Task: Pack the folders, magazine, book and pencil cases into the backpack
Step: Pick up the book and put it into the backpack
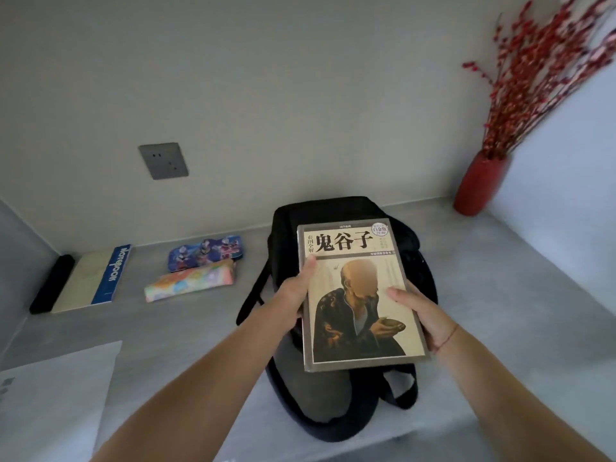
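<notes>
I've got both hands on the book (353, 248), held over the backpack (333, 211). L hand (296, 291) grips its left edge, thumb on the cover, fingers curled under. R hand (423, 315) grips the right edge the same way. Book's cover-up, long axis running away from me, title end farthest. Blue pencil case (205, 253) and pastel pencil case (190, 283) lie left of the backpack, just beside each other; notebook (90, 280) farther left.
</notes>
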The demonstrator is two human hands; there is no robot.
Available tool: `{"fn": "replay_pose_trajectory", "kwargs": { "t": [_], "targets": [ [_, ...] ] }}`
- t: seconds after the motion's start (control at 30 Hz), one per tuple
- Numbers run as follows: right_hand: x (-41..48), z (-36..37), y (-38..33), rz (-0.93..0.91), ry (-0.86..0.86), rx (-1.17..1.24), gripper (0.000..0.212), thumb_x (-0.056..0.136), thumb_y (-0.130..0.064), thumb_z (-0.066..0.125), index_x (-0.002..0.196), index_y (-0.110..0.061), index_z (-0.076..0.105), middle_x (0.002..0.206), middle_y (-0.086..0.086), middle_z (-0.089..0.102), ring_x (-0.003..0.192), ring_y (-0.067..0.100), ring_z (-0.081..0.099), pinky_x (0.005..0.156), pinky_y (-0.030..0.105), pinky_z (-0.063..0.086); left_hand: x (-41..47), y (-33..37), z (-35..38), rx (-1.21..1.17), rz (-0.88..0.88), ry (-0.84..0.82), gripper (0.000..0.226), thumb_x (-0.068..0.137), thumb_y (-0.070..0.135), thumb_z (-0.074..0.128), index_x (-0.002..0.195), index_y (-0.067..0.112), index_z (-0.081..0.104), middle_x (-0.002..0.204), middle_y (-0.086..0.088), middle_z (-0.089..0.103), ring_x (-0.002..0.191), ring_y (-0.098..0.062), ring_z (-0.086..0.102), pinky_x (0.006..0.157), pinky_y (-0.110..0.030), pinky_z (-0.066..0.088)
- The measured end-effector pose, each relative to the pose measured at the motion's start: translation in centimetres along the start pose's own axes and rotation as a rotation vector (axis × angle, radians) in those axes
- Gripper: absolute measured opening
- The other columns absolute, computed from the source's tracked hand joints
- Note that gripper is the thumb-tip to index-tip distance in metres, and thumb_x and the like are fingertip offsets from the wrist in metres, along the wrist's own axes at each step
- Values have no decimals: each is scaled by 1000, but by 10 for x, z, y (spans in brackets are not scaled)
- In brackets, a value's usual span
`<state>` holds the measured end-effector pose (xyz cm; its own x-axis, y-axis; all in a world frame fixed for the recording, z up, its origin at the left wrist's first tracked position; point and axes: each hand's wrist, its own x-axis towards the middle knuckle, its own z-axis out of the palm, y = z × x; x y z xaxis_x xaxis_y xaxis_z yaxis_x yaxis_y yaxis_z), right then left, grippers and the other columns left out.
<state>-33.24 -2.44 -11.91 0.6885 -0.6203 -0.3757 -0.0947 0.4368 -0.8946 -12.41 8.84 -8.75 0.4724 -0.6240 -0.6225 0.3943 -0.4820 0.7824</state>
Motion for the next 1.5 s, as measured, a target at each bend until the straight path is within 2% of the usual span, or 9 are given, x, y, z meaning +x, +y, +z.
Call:
{"fn": "replay_pose_trajectory", "kwargs": {
  "t": [0.1,0.2,0.27,0.47,0.63,0.83,0.93,1.17,1.5],
  "targets": [
    [-21,-53,-1,42,50,-3,53,70,-35,66,122,-25,56,97,12,71,85,28,69,68,36,56,12,-5,48,171,46,145,68,88,70,28,96,13,66,100,-9,71,95,-25,65,93,-39,49],
    [-35,-96,-1,82,75,-11,52,69,-42,65,117,-23,58,95,12,69,85,28,67,70,35,54,31,-17,66,620,463,309,33,98,32,44,118,14,62,119,-10,63,106,-22,60,89,-32,48],
    [-42,-121,0,97,81,-17,52,69,-43,64,116,-23,58,93,11,69,84,26,67,68,33,54,42,-27,74,1108,690,373,49,89,11,57,137,16,44,134,-7,47,121,-24,47,102,-34,40],
    [-38,-151,10,144,33,-31,49,69,-43,64,114,-26,58,90,6,72,82,21,70,59,29,55,61,-29,87,1682,685,539,60,81,35,67,133,20,41,131,-2,44,121,-23,41,102,-35,34],
    [-28,-158,25,175,-26,-56,55,70,-44,66,122,-28,55,105,7,71,100,26,67,71,34,54,73,-19,88,1674,634,526,55,81,53,62,124,21,53,123,-2,51,116,-22,46,99,-35,37],
    [-19,-155,26,196,-85,-52,49,73,-40,66,119,-28,57,100,2,74,91,18,72,64,26,57,82,-2,85,1716,638,462,20,94,32,50,105,18,59,106,-4,65,100,-24,59,79,-35,46],
    [-14,-154,23,199,-93,-51,50,72,-40,65,120,-28,57,104,5,73,95,23,71,68,30,57,84,9,84,1409,607,556,18,95,27,47,91,11,57,91,-12,68,83,-32,63,62,-33,44],
    [0,-138,20,174,-139,-88,56,75,-41,64,127,-26,54,115,9,68,108,27,65,84,37,53,88,37,73,690,434,758,19,91,23,52,92,11,66,93,-11,68,78,-25,57,65,-30,41],
    [39,-127,22,388,-67,-43,56,73,-50,69,116,-14,62,102,16,72,94,32,68,87,42,53,71,18,84,918,691,635,14,94,27,49,85,16,51,72,0,59,66,-22,58,55,-30,40]
  ]
}}
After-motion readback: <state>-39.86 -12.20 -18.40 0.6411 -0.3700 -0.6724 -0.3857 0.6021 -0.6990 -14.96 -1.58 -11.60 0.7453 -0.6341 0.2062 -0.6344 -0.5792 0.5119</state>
